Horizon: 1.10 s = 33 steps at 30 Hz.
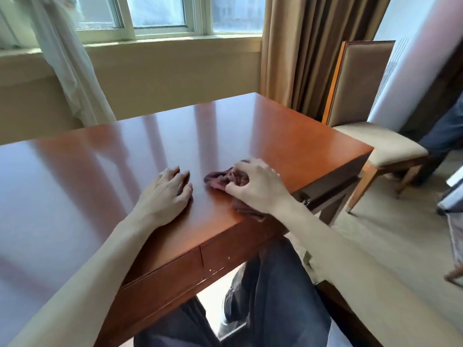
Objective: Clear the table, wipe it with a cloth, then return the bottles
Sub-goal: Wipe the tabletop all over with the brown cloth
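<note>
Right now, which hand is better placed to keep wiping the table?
Right. The right hand already grips the maroon cloth on the wooden table; the left hand rests flat beside it, holding nothing.

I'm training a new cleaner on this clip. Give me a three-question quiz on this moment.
1. True or false: the left hand grips the cloth.
2. What lies under the right hand? A) a bottle B) the cloth C) a sponge
3. Fill in: beyond the table, on its right, stands a ____.

Key: 1 false, it rests flat on the table; 2 B; 3 chair.
</note>
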Motion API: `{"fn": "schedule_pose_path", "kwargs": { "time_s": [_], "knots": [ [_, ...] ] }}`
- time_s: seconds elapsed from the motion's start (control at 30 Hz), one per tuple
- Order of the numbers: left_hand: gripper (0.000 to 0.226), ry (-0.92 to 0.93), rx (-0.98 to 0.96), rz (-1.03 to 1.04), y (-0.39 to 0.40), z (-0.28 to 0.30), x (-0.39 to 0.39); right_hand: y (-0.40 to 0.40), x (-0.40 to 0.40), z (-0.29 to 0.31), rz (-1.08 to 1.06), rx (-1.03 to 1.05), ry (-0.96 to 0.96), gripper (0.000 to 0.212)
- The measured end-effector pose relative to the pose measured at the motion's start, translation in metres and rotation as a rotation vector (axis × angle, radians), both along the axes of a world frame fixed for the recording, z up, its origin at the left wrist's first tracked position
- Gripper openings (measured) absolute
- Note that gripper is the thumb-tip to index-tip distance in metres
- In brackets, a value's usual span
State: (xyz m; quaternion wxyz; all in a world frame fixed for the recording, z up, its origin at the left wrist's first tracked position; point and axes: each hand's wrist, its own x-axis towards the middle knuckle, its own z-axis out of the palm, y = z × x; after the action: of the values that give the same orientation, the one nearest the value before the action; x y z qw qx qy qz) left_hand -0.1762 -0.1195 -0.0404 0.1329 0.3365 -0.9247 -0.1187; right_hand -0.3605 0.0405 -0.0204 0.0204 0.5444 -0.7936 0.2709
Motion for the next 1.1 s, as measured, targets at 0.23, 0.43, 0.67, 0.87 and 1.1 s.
{"fn": "schedule_pose_path", "kwargs": {
  "time_s": [0.23,0.43,0.67,0.87,1.1],
  "knots": [
    [0.043,-0.128,0.032,0.035,-0.006,0.014,-0.015,-0.019,-0.028,0.003,-0.370,-0.048,0.026,0.039],
    [0.063,0.003,0.082,-0.067,0.013,0.030,-0.088,0.010,-0.070,0.003,-0.167,-0.015,-0.009,0.025],
    [0.068,-0.071,-0.011,-0.187,0.029,0.008,-0.188,0.043,-0.257,-0.005,-0.665,-0.077,-0.022,0.037],
    [0.059,-0.117,-0.044,-0.192,-0.006,0.000,-0.258,0.031,-0.338,-0.005,-0.822,-0.038,0.019,0.039],
    [0.075,-0.143,-0.040,-0.052,-0.101,0.002,-0.317,-0.102,-0.322,-0.008,-0.351,-0.014,0.063,0.035]
  ]
}}
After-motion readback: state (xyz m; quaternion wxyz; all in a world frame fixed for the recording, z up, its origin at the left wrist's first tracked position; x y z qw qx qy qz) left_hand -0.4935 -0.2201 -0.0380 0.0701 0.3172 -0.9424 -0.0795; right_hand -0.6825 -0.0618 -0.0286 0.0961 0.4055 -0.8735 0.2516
